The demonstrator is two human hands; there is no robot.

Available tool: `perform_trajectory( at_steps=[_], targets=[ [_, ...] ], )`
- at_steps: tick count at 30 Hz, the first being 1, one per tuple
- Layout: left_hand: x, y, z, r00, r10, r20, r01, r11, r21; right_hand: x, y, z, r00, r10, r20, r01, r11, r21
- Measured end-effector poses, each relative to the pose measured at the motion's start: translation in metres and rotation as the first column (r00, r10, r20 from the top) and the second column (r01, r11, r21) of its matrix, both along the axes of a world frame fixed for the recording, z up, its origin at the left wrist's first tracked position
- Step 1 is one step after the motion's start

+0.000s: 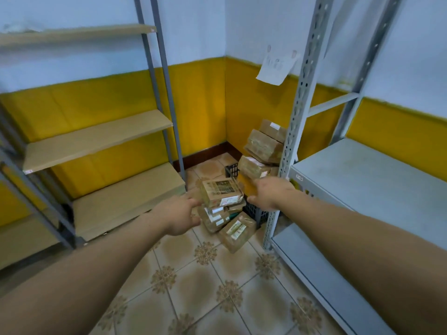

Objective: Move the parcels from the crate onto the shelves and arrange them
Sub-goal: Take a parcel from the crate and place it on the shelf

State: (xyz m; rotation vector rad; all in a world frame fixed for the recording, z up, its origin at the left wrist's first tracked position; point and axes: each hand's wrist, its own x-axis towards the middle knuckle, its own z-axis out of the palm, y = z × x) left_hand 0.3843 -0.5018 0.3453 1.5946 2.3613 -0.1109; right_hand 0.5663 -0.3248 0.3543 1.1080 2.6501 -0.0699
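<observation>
A black plastic crate (254, 211) stands on the floor in the corner, piled with brown taped parcels. The top front parcel (221, 192) lies tilted on smaller parcels (215, 213). My left hand (180, 215) reaches toward its left edge with fingers spread, just short of it. My right hand (268, 193) is at its right edge, fingertips against or behind the parcel and blurred. More parcels (263, 147) are stacked higher behind the crate. One parcel (237, 232) leans against the crate's front on the floor.
A rack with bare wooden shelves (96, 141) stands on the left. A grey metal rack (362, 180) with a perforated upright (294, 131) stands on the right, close beside the crate. A sheet of paper (275, 66) hangs on the wall. The floor is patterned tile (205, 274).
</observation>
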Motion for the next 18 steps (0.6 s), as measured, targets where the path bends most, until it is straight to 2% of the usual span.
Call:
perform_trajectory(
  at_steps=[5, 8, 11, 15, 18],
  targets=[
    [-0.066, 0.047, -0.029, 1.0, -0.028, 0.003, 0.028, 0.995, -0.094, -0.044, 0.056, -0.033, 0.997, -0.076, 0.028, 0.078, 0.991, -0.109],
    [-0.113, 0.076, -0.052, 0.994, -0.109, -0.033, 0.101, 0.979, -0.177, -0.075, 0.084, -0.058, 0.991, -0.128, 0.033, 0.131, 0.981, -0.145],
    [-0.163, 0.112, -0.073, 0.983, -0.181, -0.009, 0.173, 0.953, -0.247, -0.111, 0.115, -0.081, 0.976, -0.214, 0.043, 0.218, 0.961, -0.173],
    [-0.226, 0.159, -0.093, 0.964, -0.263, 0.048, 0.266, 0.918, -0.294, -0.159, 0.149, -0.101, 0.943, -0.329, 0.048, 0.331, 0.914, -0.233],
    [-0.28, 0.203, -0.101, 0.944, -0.316, 0.094, 0.327, 0.867, -0.376, -0.192, 0.167, -0.119, 0.89, -0.453, 0.054, 0.447, 0.844, -0.295]
  ],
)
